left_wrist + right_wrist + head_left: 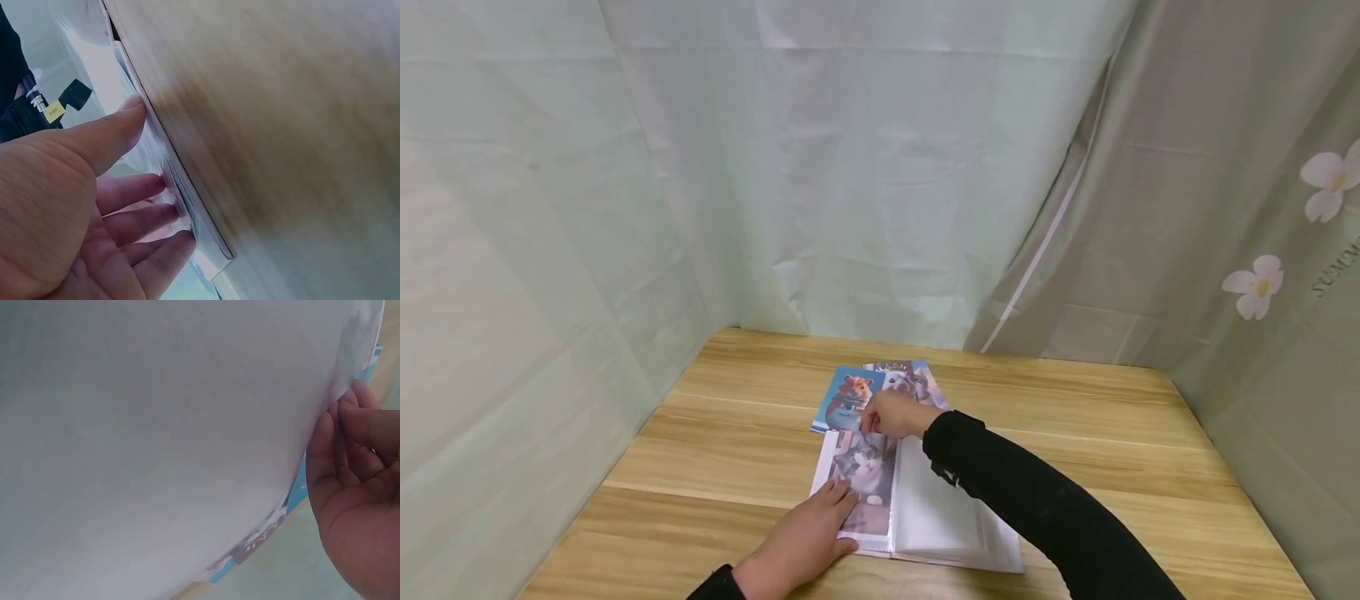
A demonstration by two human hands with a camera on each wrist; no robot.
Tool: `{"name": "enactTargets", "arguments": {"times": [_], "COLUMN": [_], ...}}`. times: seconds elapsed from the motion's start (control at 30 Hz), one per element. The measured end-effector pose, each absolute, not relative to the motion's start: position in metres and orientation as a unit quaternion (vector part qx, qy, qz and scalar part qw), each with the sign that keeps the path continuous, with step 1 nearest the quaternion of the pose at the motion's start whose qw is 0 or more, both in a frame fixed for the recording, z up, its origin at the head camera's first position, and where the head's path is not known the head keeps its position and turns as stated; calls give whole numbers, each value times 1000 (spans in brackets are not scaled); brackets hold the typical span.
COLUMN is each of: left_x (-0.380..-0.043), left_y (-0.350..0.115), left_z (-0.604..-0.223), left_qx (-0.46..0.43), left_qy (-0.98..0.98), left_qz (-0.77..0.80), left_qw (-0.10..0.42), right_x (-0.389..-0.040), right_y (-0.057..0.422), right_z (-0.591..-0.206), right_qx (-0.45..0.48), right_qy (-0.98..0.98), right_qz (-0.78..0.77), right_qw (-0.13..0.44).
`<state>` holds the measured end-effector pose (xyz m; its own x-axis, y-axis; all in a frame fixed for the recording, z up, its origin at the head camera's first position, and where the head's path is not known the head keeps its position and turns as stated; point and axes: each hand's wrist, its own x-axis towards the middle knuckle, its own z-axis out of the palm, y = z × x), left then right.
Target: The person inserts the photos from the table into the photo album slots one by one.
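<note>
A photo album [940, 517] lies spread on the wooden table, its right page a blank clear sleeve. On the left page is a cat picture card [863, 479], grey and white on pink. My left hand [805, 533] rests on the lower left of that page, fingers stretched over the border; in the left wrist view the thumb [119, 131] touches the album's edge. At the top of the left page, my right hand [895, 414] pinches the upper edge of the cat picture card, thumb against fingers. A pale sheet [156, 437] fills most of the right wrist view.
Behind the album lie a blue card with a hamster [842, 400] and another animal card [921, 379], partly covered by my right hand. The wooden table [730, 417] meets pale curtains [880, 167] at its back and sides.
</note>
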<state>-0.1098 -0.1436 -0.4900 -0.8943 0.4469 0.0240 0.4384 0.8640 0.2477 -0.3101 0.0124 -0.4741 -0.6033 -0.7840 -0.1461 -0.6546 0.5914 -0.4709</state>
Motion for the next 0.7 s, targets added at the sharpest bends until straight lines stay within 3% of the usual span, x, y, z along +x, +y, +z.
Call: {"name": "enactTargets", "arguments": {"times": [0.2,0.7], "left_x": [-109,-112], "left_y": [-142,-144], "left_z": [-488,-490], "left_qx": [225,209], "left_qy": [966,967], "left_qz": [124,137], "left_qw": [21,44], "right_x": [-305,-304], "right_y": [12,11], "right_z": [-470,-473], "right_qx": [-451,-450], "right_qy": [868,865], "right_qz": [-153,-152], "right_qw": [145,161]}}
